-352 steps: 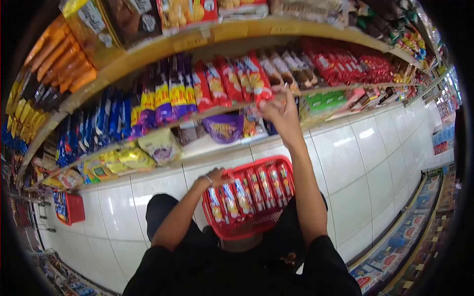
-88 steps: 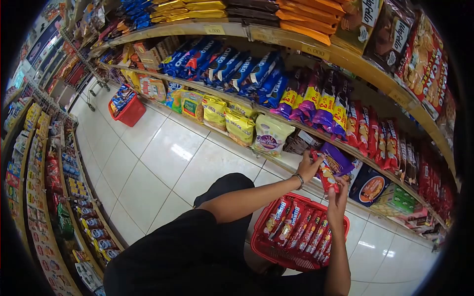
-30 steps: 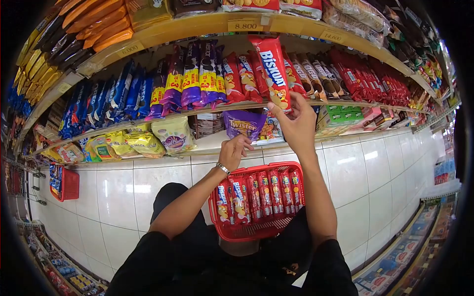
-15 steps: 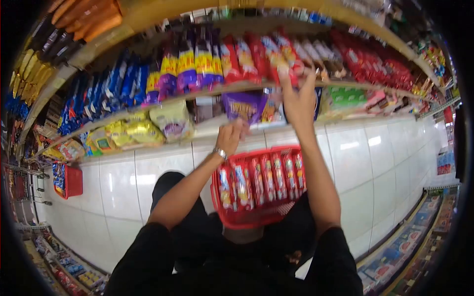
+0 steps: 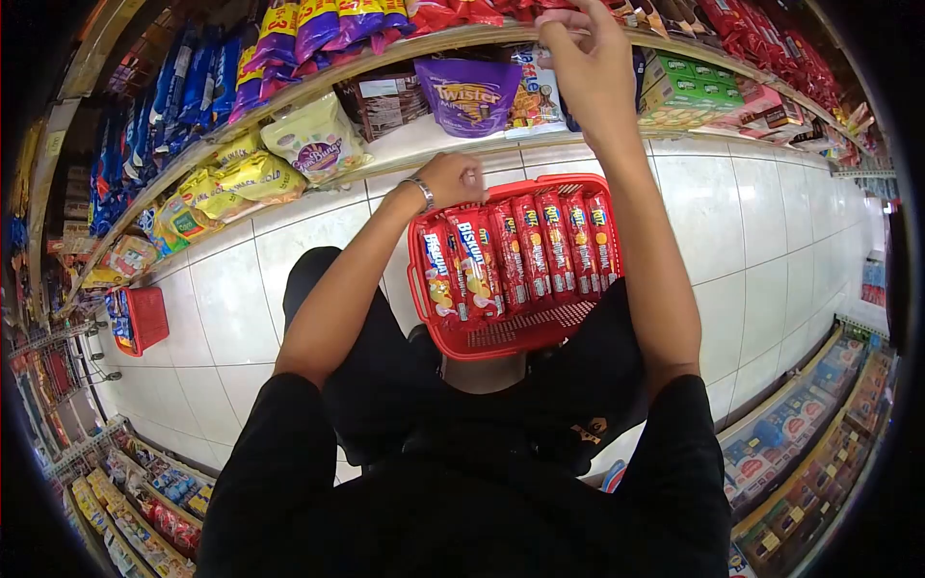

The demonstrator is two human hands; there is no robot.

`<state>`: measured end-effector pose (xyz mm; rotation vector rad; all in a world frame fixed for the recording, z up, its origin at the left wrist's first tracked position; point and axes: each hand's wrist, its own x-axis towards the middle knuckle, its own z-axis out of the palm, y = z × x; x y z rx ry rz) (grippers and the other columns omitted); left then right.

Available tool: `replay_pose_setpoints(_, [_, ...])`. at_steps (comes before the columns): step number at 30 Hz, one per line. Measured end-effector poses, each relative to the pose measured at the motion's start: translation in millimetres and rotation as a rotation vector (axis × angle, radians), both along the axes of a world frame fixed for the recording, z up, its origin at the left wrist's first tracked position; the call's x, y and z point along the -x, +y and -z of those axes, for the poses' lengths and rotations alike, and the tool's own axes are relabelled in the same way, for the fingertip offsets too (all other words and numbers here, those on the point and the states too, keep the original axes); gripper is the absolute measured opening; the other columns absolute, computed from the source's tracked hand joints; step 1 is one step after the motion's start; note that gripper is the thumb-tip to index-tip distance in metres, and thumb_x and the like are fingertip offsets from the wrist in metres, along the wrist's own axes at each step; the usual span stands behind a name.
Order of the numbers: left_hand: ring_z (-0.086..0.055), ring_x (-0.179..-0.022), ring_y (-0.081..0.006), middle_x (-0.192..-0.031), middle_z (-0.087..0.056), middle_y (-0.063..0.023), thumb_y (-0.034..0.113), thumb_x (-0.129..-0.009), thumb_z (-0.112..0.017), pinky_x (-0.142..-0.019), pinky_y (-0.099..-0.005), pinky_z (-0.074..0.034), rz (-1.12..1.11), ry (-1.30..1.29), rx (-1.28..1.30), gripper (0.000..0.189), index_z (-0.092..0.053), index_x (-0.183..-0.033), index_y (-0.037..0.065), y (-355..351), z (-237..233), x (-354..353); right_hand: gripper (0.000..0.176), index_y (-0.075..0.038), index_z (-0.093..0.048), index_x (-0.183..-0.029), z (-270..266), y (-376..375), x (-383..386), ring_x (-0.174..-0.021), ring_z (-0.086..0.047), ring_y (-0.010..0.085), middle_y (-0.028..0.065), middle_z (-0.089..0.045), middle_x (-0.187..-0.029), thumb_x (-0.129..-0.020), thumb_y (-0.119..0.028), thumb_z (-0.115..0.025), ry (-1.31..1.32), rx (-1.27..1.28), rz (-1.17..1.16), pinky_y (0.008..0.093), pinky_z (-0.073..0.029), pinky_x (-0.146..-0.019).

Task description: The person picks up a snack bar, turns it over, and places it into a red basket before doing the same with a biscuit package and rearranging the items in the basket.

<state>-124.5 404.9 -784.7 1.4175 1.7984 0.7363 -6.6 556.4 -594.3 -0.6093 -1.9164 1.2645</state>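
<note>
Reaching toward twelve o'clock, you are stretching your right hand (image 5: 593, 67) up to the lip of the shelf (image 5: 434, 43), where its fingers (image 5: 568, 21) are curling in against the row of red wrappers (image 5: 443, 12). Whether they are pinching one I cannot tell, since the edge of the view is cutting them off.

Your left hand (image 5: 451, 179) is closing around the far rim of the red basket (image 5: 520, 339), at about eleven o'clock of it. I judge it is doing so to keep the basket steady and level in front of you while the other arm is extended.

The biscuit packs (image 5: 533, 249) are lying flat inside, side by side and touching, their long sides running from six to twelve. That is probably keeping every label readable and each pack easy to lift. I am counting seven of them: two wider ones on the nine o'clock side and five slimmer ones toward three.

One purple bag (image 5: 467, 93) is standing on the lower shelf (image 5: 414, 137) just beyond the basket. One second basket (image 5: 146, 318) is sitting on the floor, well apart at nine o'clock.
</note>
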Motion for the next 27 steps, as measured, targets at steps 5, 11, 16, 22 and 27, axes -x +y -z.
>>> replay_pose_setpoints(5, [-0.066,-0.071,-0.0203,-0.074,-0.070,-0.0094,0.031,-0.068,-0.083,-0.068,-0.0325,-0.051,0.126,0.111,0.552,0.029,-0.073,-0.076,0.006,-13,4,11,0.050,-0.005,-0.048,-0.134,-5,-10,-12,-0.073,-0.055,0.0120,0.0052,-0.055,-0.082,-0.085,-0.006,-0.061,-0.116,-0.205,0.061,0.0271,-0.046,-0.066])
replay_pose_setpoints(11, [-0.069,-0.074,-0.0235,-0.077,-0.072,-0.0108,0.030,-0.069,-0.083,-0.074,-0.0358,-0.054,0.089,0.257,0.774,0.029,-0.073,-0.078,0.005,2,-11,-2,0.023,-0.002,-0.052,-0.100,52,-38,-44,-0.073,-0.062,0.0127,0.0091,-0.064,-0.088,-0.084,-0.009,-0.068,-0.235,-0.140,-0.064,0.0272,-0.048,-0.065])
replay_pose_setpoints(16, [-0.071,-0.082,-0.0242,-0.082,-0.072,-0.0112,0.021,-0.069,-0.083,-0.072,-0.0356,-0.056,0.083,0.494,0.827,0.026,-0.072,-0.087,0.006,9,-22,-15,0.039,0.003,-0.061,-0.095,174,-94,-96,-0.079,-0.067,0.0302,0.0174,-0.067,-0.081,-0.082,-0.032,-0.071,-0.937,0.066,-0.460,0.0366,-0.052,-0.069])
replay_pose_setpoints(22, [-0.070,-0.076,-0.0206,-0.087,-0.071,-0.0161,0.019,-0.074,-0.080,-0.067,-0.0324,-0.057,0.136,0.264,0.905,0.027,-0.069,-0.088,-0.001,23,-12,-12,0.057,0.010,-0.059,-0.092,188,-128,-89,-0.088,-0.066,0.0408,0.0277,-0.066,-0.088,-0.075,-0.042,-0.073,-1.108,0.070,-0.420,0.0467,-0.054,-0.075])
replay_pose_setpoints(27, [-0.065,-0.066,-0.0133,-0.084,-0.070,-0.0098,0.028,-0.081,-0.077,-0.058,-0.0295,-0.053,0.097,-0.212,0.559,0.038,-0.063,-0.103,0.001,15,1,3,0.053,0.009,-0.055,-0.099,189,-103,-89,-0.072,-0.069,0.0338,0.0222,-0.067,-0.080,-0.072,-0.032,-0.075,-0.958,0.046,-0.445,0.0403,-0.056,-0.063])
